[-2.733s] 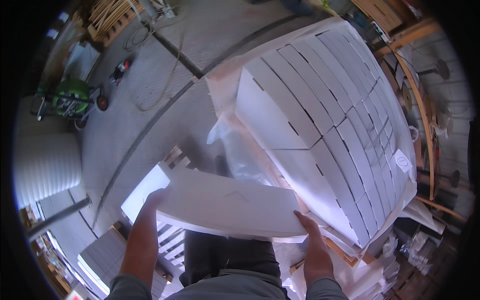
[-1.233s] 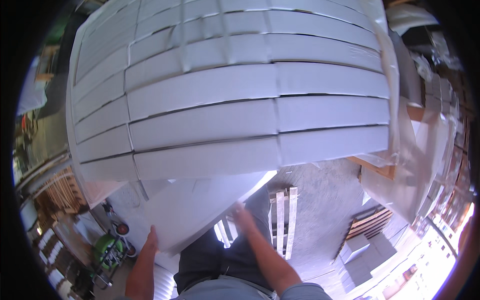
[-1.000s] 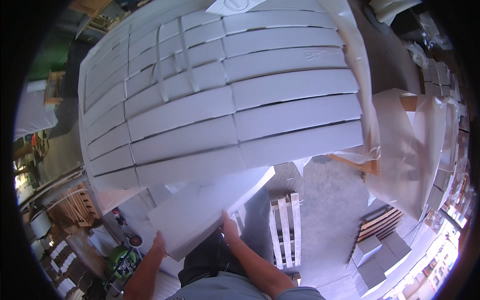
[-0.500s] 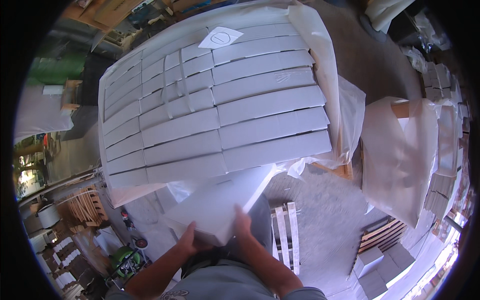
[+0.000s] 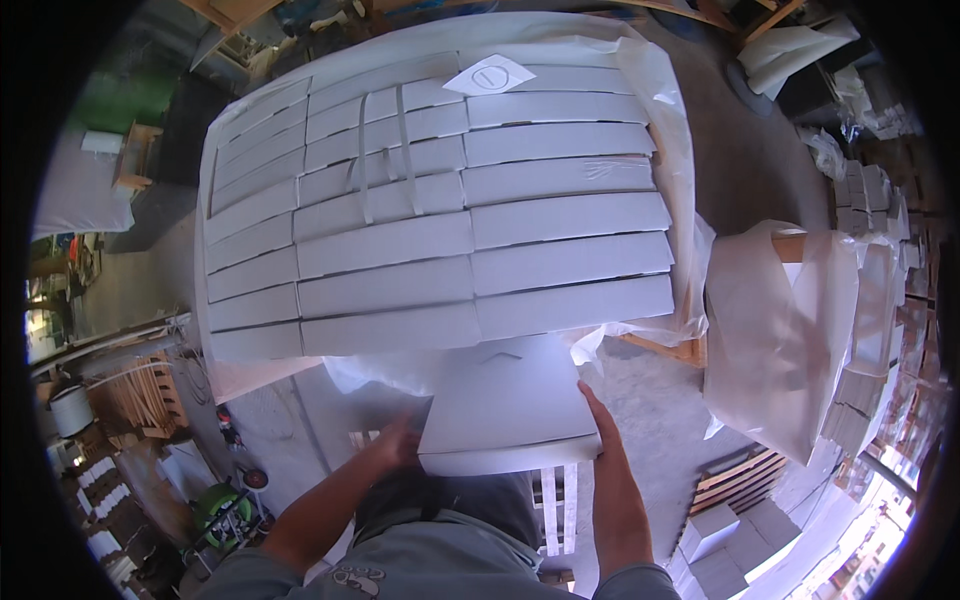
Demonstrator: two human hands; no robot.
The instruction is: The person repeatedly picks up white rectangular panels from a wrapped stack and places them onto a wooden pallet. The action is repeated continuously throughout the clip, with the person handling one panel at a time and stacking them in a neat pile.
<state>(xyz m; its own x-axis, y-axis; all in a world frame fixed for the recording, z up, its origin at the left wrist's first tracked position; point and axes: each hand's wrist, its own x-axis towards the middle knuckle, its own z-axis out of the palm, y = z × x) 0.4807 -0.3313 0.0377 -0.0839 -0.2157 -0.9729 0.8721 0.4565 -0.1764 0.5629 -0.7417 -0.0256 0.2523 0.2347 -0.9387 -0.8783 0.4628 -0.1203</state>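
Observation:
A flat white cardboard box [image 5: 510,405] lies level in front of my body, held from both sides. My left hand [image 5: 402,440] grips its near left corner, slightly blurred. Along the right side, my right hand [image 5: 596,415] has its fingers wrapped round the edge; some fingertips are hidden beneath. Just beyond stands a big stack of similar white boxes [image 5: 385,325], packed in rows. Loose grey straps [image 5: 407,150] and a white paper sheet [image 5: 490,75] lie on the stack. Clear plastic film [image 5: 675,130] hangs round its sides.
Another film-covered stack [image 5: 780,330] stands to the right. White slats of a pallet [image 5: 555,510] show by my legs. Smaller boxes [image 5: 720,540] rest at lower right near a wooden pallet [image 5: 735,480]. A green wheeled machine [image 5: 222,515] and bundled wood strips [image 5: 145,395] are at left.
The box has turned from a slanted pose to a level one and shifted right. My right hand has moved outward to its right side; my left hand stays at the near left.

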